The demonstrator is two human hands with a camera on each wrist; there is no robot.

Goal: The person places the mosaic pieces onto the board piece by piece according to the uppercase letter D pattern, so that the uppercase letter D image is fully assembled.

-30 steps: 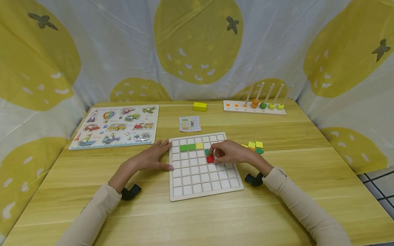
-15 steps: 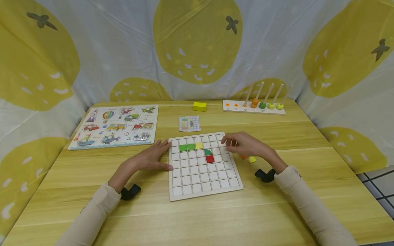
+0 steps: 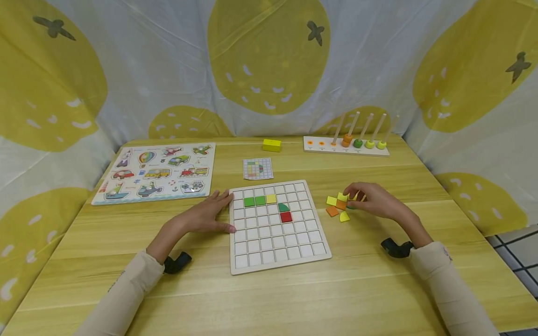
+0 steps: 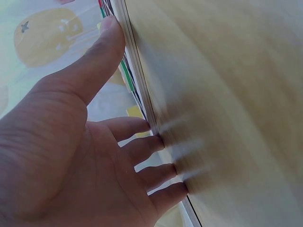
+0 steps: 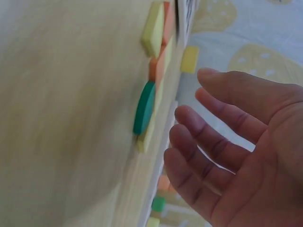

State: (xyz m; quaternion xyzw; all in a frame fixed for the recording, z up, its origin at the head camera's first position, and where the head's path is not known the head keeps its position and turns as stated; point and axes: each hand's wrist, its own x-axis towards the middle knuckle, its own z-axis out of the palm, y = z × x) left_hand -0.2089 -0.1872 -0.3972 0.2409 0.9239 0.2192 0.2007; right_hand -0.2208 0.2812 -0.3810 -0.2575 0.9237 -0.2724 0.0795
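Observation:
A white grid board (image 3: 280, 268) lies on the table. On it lie two green square tiles (image 3: 254, 201), a yellow square tile (image 3: 271, 199), a green quarter-round tile (image 3: 283, 207) and a red tile (image 3: 286, 217) directly below that. My left hand (image 3: 206, 215) rests at the board's left edge, thumb and fingertips touching it, fingers spread. To the board's right, my right hand (image 3: 374, 200) hovers with loosely bent fingers beside loose yellow and orange tiles (image 3: 332, 212). It partly hides a green curved tile (image 5: 145, 109), seen whole in the right wrist view; nothing is between its fingers.
Behind the board lies a small printed pattern card (image 3: 258, 168), with a yellow block (image 3: 272, 145) beyond it. A vehicle puzzle board (image 3: 153, 173) is at the back left. At the back right stands a peg board (image 3: 346, 145) with upright pegs and beads.
My right hand has left the red tile on the board and moved right to the loose tiles, its fingers spreading. The left hand stays at the board's edge.

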